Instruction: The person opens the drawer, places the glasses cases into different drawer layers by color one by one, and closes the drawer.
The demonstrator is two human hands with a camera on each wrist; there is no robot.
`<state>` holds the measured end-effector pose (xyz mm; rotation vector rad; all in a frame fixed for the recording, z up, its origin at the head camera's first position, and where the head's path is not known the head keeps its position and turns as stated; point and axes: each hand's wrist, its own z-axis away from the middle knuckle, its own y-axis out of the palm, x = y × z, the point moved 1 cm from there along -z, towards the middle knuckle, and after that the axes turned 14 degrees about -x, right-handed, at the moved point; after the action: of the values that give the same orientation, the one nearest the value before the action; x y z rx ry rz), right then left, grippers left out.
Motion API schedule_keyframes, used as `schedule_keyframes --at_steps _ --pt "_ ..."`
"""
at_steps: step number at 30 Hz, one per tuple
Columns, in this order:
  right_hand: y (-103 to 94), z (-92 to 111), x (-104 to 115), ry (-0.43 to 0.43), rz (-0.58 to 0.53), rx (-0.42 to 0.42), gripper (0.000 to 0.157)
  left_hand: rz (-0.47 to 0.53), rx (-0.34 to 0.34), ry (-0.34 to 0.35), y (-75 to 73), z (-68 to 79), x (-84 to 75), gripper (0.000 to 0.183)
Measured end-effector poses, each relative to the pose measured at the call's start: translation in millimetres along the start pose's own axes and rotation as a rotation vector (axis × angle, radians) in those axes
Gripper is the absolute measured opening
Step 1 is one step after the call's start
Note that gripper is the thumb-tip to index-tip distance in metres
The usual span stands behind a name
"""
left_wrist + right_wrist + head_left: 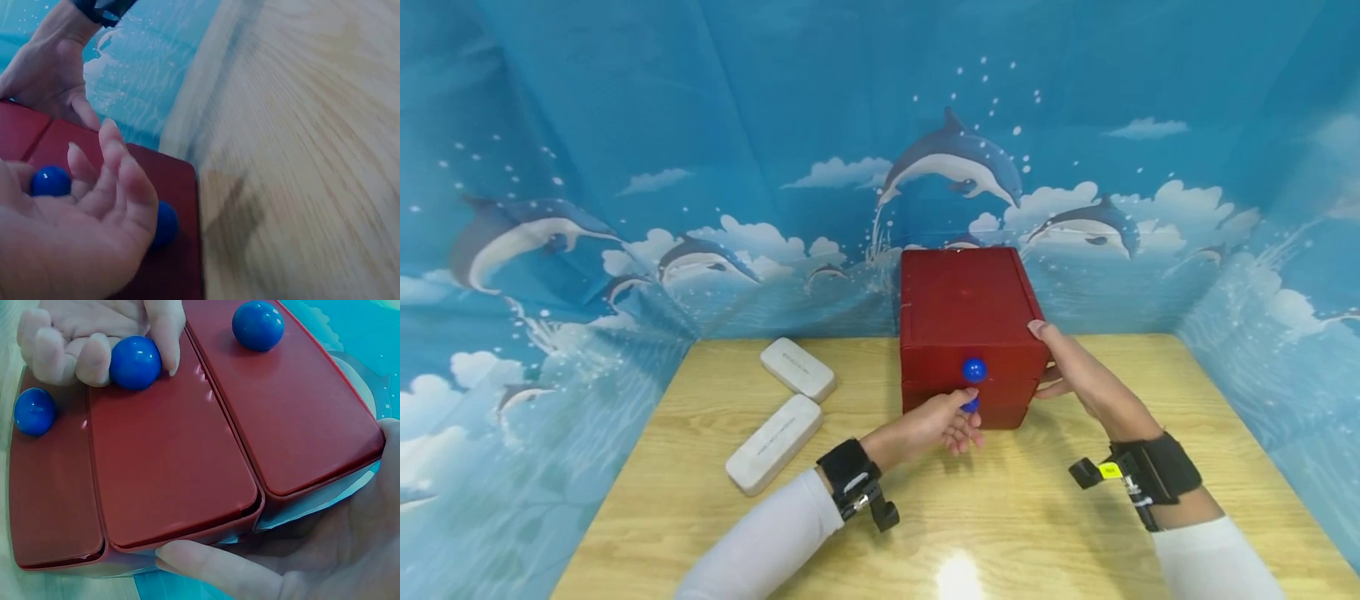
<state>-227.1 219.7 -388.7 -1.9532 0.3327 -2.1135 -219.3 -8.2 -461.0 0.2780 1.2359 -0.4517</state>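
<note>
A red box of drawers [970, 300] stands against the backdrop. Its front carries three stacked drawer faces, each with a round blue knob, seen best in the right wrist view. My left hand [940, 423] pinches the middle knob [135, 362] between thumb and index finger, its other fingers loosely bent. The top knob [974, 369] and the bottom knob [35, 411] are untouched. At the box's right side is my right hand [1086, 375], thumb at the upper front edge and fairly straight fingers [219, 565] along the side wall. The drawer faces sit flush with the frame.
Two white oblong cases with small print lie left of the box, the rear case [797, 368] and the front case [775, 443] end to end. The wooden table [1000, 517] meets a blue dolphin-print backdrop [820, 83] behind and at both sides.
</note>
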Motion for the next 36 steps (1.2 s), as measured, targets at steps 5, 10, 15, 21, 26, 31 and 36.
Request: schedule_keyframes --at_steps 5,10,15,21,26,31,36 --pt "-0.5 3 -5 0.013 -0.005 -0.004 0.077 -0.059 0.073 0.024 -5.9 5.3 17.1 0.064" --pt "-1.1 5 -6 0.011 -0.006 0.001 0.077 -0.100 0.010 -0.044 -11.2 14.7 38.4 0.057" --pt "-2.8 5 -3 -0.004 0.011 -0.002 0.076 -0.020 -0.032 -0.073 -12.9 11.9 48.0 0.055" --pt "-1.6 4 -1 -0.014 0.003 -0.003 0.076 0.141 -0.010 -0.088 -9.6 1.0 48.4 0.059" --pt "0.0 1 -2 -0.002 -0.001 -0.002 0.077 0.197 0.006 -0.104 -1.7 -3.6 52.7 0.053" --pt "0.5 -1 1 0.003 0.010 0.001 0.078 0.209 -0.030 -0.093 3.3 -5.3 53.5 0.049" --pt "0.0 0 1 0.000 0.012 0.000 0.078 0.193 -0.050 -0.101 3.6 -5.3 52.7 0.049"
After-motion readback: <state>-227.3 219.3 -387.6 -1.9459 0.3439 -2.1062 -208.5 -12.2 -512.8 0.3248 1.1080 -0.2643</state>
